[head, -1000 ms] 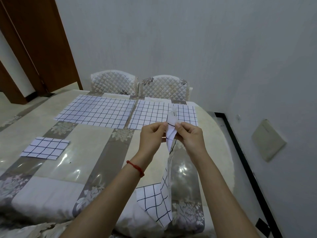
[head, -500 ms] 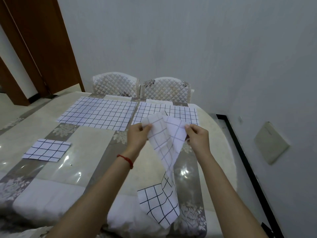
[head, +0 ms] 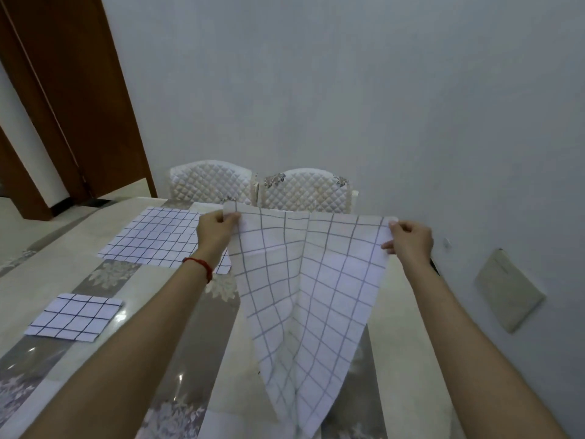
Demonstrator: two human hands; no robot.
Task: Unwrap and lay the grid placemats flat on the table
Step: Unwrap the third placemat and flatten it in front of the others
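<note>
Placemat [head: 304, 280] cloth looks light and limp, sagging to a point above the table [head: 152, 286] between left hand [head: 215, 231] and right hand [head: 411, 237], each pinching 1 top corner, the sensible hold for spreading.

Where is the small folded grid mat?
The small folded grid placemat lies on the table's left side, left of the left forearm, nearer than the big unfolded grid placemat.
</note>
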